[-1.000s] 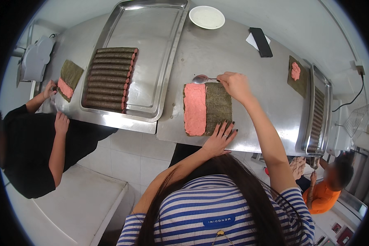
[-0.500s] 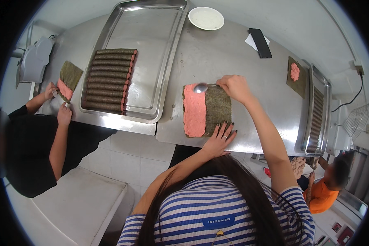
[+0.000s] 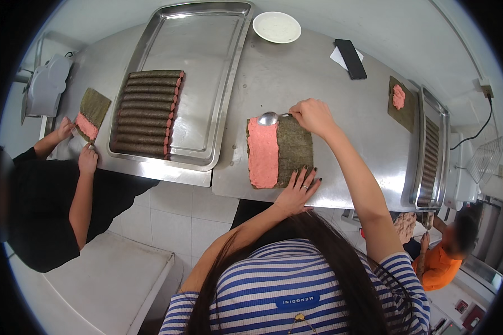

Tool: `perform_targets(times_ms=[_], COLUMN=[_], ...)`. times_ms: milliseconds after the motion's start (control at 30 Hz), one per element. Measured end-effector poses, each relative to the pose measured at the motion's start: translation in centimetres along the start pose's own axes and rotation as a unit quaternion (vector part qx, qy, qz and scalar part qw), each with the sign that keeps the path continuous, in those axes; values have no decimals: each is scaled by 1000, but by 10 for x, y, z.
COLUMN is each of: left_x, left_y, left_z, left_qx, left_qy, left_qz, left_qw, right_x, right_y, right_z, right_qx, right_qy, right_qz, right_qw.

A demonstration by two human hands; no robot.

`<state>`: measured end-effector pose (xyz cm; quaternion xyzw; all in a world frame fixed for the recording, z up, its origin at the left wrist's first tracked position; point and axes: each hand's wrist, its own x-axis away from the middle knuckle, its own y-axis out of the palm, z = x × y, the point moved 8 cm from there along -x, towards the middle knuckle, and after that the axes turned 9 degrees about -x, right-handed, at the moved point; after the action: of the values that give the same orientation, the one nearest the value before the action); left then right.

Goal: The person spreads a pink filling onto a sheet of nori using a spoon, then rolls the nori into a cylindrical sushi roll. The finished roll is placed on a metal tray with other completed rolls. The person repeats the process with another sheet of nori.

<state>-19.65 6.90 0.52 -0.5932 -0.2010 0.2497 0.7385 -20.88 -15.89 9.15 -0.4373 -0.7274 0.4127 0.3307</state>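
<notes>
In front of me a seaweed sheet [image 3: 296, 146] lies on the steel table, its left half covered by a flat band of pink paste [image 3: 262, 159]. My right hand [image 3: 313, 116] grips the handle of a metal spoon [image 3: 267, 118], whose bowl rests at the far end of the paste. Spread fingers of my left hand [image 3: 297, 192] lie flat on the near right part of the sheet, holding nothing.
A steel tray [image 3: 204, 106] at left holds several seaweed rolls [image 3: 148, 111]. Behind are a white plate [image 3: 276, 28] and a black phone [image 3: 350, 58]. Co-workers stand at left and right; another tray [image 3: 444, 151] and pasted sheet [image 3: 402, 109] sit at right.
The spoon has shifted slightly left at the far end of the paste, my right hand moving with it. My left hand stays on the sheet.
</notes>
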Motion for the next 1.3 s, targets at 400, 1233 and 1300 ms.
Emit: perform_targets(times_ms=[400, 1233, 1300], left_x=[0, 2, 3], left_y=[-3, -6, -9], left_z=[-1, 1, 1], left_qx=[-1, -11, -15], left_qy=[-1, 13, 11], left_qz=[-10, 4, 37], left_qw=[1000, 1000, 999], right_x=[42, 82, 89], right_y=[-2, 24, 30], right_z=[-8, -21, -10], right_qx=[-27, -138, -112], right_qy=[137, 194, 205], right_qz=[46, 150, 140], right_qw=[989, 959, 962])
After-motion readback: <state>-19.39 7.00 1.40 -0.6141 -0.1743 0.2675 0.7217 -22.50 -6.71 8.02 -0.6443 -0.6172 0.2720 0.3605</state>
